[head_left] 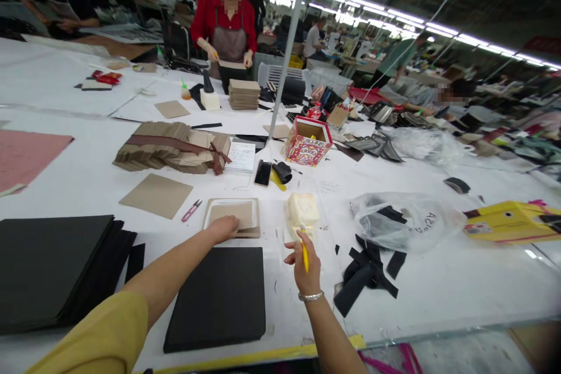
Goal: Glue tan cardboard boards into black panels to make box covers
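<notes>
My left hand (224, 228) has its fingers closed at the edge of a beige cardboard piece (228, 212), which lies on a small stack in a clear-edged tray (209, 205). In my right hand (307, 266) is a slim yellow-handled tool (305, 254), gripped between thumb and fingers. Its far end meets the near side of a cream-coloured, crusted container (302, 208); the tip itself is not clear. A stack of black square sheets (219, 298) lies just below my left hand, near the table's front edge.
Left are a larger black stack (48, 269), pink thread snips (191, 210), a loose cardboard sheet (156, 194) and a tied cardboard bundle (170, 149). Black strips (368, 274), a plastic bag (407, 222) and a yellow box (512, 222) lie right. A pole (289, 47) rises beyond; a co-worker (228, 23) stands opposite.
</notes>
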Available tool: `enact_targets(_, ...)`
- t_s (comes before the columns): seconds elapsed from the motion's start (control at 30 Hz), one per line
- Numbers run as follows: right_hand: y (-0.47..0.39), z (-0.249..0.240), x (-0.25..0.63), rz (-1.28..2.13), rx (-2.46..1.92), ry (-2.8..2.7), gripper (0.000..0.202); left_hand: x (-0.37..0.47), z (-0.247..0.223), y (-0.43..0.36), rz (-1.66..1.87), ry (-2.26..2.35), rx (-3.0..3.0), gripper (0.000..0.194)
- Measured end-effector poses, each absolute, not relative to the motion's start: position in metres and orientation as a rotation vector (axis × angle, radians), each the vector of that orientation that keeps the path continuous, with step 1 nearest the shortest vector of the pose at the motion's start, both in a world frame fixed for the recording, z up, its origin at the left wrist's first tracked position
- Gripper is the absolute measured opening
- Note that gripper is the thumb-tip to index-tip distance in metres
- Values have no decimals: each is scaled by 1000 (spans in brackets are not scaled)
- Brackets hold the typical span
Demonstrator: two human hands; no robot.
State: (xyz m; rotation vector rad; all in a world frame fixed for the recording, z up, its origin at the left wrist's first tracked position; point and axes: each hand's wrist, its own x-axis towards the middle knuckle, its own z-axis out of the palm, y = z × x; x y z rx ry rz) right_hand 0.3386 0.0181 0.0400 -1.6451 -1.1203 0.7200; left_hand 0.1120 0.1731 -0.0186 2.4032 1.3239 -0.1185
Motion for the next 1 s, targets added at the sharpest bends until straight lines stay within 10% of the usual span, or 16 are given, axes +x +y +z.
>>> enact_targets(0.27, 42, 52, 287, 590, -1616, -1538, 20, 54, 64, 143, 1015, 1945, 1821, 12)
enact_targets(0.47, 61, 48, 234, 598, -1704, -1473, 20, 52, 91, 84, 1541, 1333, 802, 38)
enact_targets(1.0, -65, -9, 279, 847, -1646, -1524, 18, -19, -6, -57, 968, 1743, 1069, 29)
